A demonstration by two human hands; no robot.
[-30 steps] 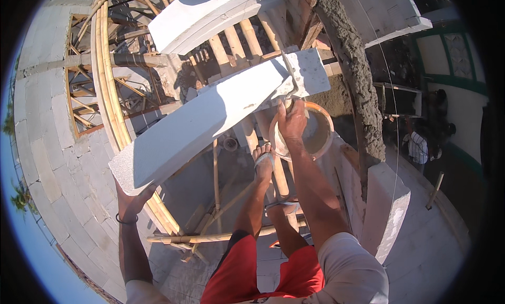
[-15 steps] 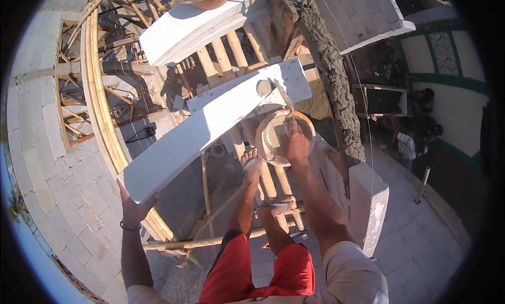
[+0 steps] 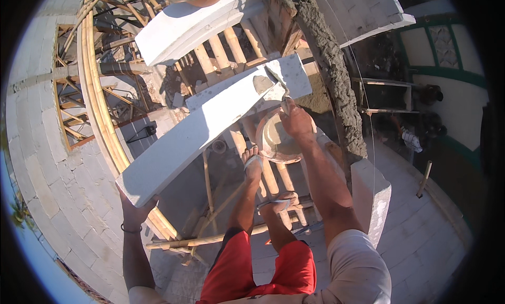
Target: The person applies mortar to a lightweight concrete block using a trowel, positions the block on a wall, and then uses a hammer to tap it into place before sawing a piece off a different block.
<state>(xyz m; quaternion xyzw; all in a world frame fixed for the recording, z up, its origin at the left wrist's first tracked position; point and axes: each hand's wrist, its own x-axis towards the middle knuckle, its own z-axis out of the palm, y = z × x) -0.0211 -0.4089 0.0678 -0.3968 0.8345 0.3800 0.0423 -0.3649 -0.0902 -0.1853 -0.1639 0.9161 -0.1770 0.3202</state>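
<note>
My left hand (image 3: pixel 138 206) grips the near left end of a long white lightweight block (image 3: pixel 184 135), fingers beneath and thumb at its side. The block slants up and right, its far end over another white block (image 3: pixel 299 79) lying flat. My right hand (image 3: pixel 299 121) is closed around the handle of a trowel (image 3: pixel 279 79), seen nearly edge-on at the block's far end. A grey mortar patch (image 3: pixel 261 83) sits on that end. Below my right hand stands a round bucket (image 3: pixel 263 138) with mortar inside, partly hidden by the forearm.
My feet stand on bamboo poles (image 3: pixel 269 178) above a drop. A wall topped with rough wet mortar (image 3: pixel 331 62) runs along the right, beside a taut string. More bamboo (image 3: pixel 97 104) curves at left. Another white block (image 3: pixel 194 28) lies ahead. People (image 3: pixel 413 141) are at far right below.
My right hand has moved forward from over the bucket toward the block's far end, carrying the trowel. The left hand keeps its grip, and the long block has barely shifted.
</note>
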